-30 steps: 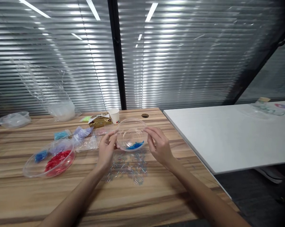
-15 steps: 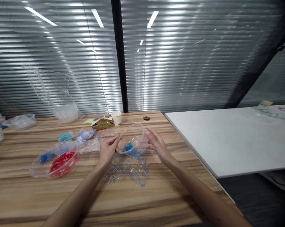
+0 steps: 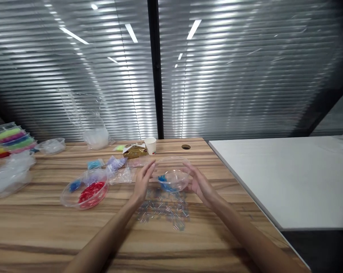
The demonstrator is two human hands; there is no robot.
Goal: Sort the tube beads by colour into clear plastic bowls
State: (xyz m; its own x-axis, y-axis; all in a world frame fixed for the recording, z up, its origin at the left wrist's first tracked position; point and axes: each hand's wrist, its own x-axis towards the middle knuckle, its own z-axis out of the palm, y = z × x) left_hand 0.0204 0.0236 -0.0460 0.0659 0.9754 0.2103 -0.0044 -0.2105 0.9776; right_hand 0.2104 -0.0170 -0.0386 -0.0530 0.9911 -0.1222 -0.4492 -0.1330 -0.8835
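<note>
Bowl (image 3: 175,182) now flatter, 2 hands (image 3: 142,184) (image 3: 202,185) beside, likely tubes (image 3: 167,209) nearer, cup (image 3: 150,146) behind

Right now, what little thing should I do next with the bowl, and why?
I'd gently close both hands on the bowl. Your left hand and right hand look loosely open beside it, the blue bits sit off to its left, and loose clear bits lie close in front.
</note>
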